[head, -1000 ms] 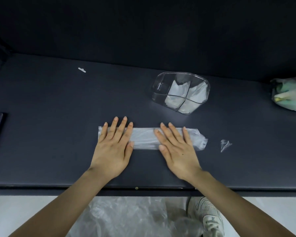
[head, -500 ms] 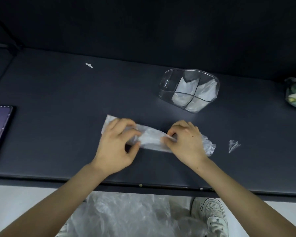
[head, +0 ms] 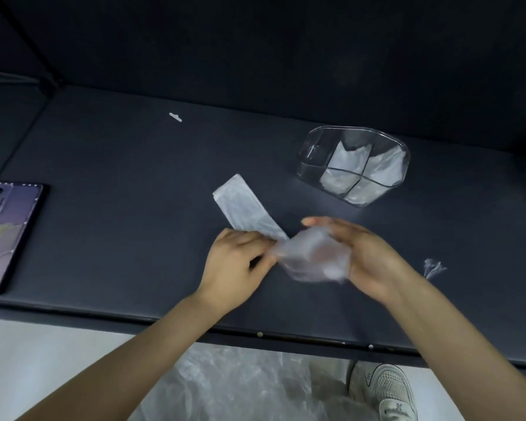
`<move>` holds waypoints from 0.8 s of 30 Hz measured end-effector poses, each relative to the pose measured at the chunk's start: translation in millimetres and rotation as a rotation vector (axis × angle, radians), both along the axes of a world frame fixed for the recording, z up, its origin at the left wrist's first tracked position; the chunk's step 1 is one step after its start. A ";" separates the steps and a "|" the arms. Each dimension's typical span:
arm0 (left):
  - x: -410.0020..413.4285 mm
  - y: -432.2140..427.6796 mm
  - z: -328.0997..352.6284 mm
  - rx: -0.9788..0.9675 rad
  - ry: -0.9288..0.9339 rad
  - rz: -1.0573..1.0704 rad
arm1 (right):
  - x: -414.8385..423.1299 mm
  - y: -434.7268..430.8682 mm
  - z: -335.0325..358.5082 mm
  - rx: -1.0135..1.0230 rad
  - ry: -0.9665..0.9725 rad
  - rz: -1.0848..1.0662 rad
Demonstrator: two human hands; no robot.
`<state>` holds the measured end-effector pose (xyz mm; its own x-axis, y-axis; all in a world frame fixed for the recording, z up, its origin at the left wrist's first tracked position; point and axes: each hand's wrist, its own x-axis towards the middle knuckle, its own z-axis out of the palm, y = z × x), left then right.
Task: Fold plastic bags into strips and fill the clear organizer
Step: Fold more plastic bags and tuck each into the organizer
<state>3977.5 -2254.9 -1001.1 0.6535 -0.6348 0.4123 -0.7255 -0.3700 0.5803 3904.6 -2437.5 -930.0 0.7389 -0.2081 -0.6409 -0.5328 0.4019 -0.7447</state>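
A folded clear plastic bag strip (head: 246,208) lies slanted on the dark table, its far end pointing up-left. My left hand (head: 236,262) pinches the strip near its middle. My right hand (head: 366,256) holds the strip's other end, which is lifted and blurred, bent back towards the left hand. The clear organizer (head: 354,165) stands behind on the right, with folded bags in several of its compartments; its front-left compartment looks empty.
A phone (head: 5,235) lies at the table's left edge. A small crumpled plastic scrap (head: 433,267) sits to the right, a white bit (head: 175,117) at the back. Loose plastic bags (head: 231,387) lie on the floor below.
Both hands went from pressing flat on the strip to gripping it. The right hand has lifted its end and swung it over towards the left; the strip now lies slanted.
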 end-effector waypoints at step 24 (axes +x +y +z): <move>53.2 -5.1 32.4 -0.282 1.085 0.226 | 16.1 20.3 -39.9 -0.730 -0.065 0.393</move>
<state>4030.7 -2260.1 -968.7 0.8398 -0.4313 -0.3296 0.2752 -0.1852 0.9434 3920.7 -2417.1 -969.9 0.8752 -0.2736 -0.3989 -0.4807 -0.4005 -0.7801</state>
